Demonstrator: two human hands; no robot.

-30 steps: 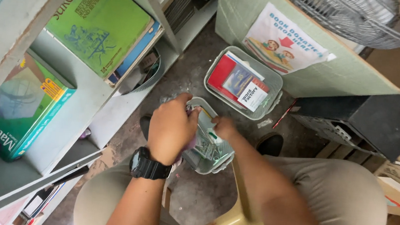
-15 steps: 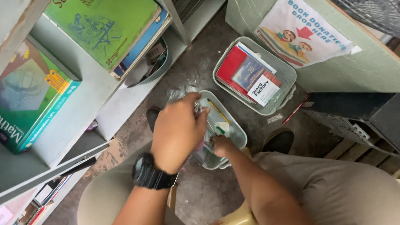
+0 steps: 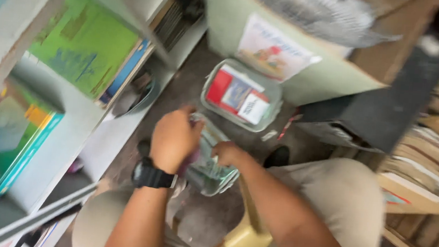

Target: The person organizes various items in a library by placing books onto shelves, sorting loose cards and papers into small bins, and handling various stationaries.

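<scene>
My left hand (image 3: 174,139), with a black watch on its wrist, grips the near-left edge of a small clear plastic box (image 3: 209,166) held over my lap. On the box's right side my right hand (image 3: 228,153) is closed over its rim. The frame is motion-blurred, so what lies inside the box is unclear. A second clear box (image 3: 241,94) sits on the floor just beyond, holding small books with red, blue and white covers.
A white bookshelf (image 3: 69,142) on the left holds green books (image 3: 85,53). A pale green carton (image 3: 308,78) with a poster stands behind the floor box. Stacked books in wooden crates (image 3: 428,157) fill the right. A yellow stool (image 3: 243,242) is under me.
The view has swung and blurred. Both hands stay on the held box, which has tilted and shifted slightly; my right hand has come up onto its rim.
</scene>
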